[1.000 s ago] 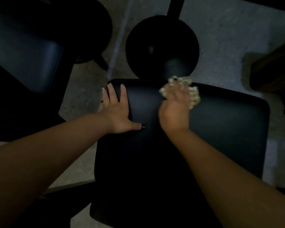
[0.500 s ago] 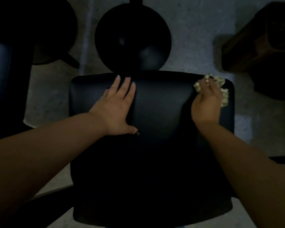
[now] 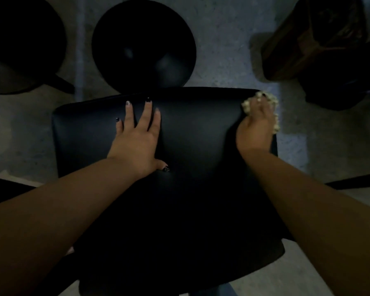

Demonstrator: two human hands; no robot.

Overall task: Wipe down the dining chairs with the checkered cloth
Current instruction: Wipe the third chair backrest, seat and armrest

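The left hand [image 3: 137, 142] lay flat on the black seat [image 3: 197, 146], palm down, near the far edge of the seat and a little left of its middle. Its fingers were straight and slightly spread, pointing away from the person, and the thumb stuck out to the side toward the seat's middle. The left forearm came in from the lower left, across the seat's near left corner.

The right hand [image 3: 255, 129] was at the far right corner of the seat, palm down on the cloth [image 3: 275, 116]. Its fingers were curled over the cloth and pressed it against the seat; how tightly they closed could not be told, because that part was blurred. The right forearm ran from the lower right up to that corner.

The cloth was bunched under the right hand, so no long axis could be told. Only its pale edge showed around the fingertips and along the seat's right edge.

Beyond the seat's far edge stood a round black base [image 3: 143, 43] on the grey floor [image 3: 226, 39]. A dark wooden thing [image 3: 312, 39] stood beyond the seat's far right corner.
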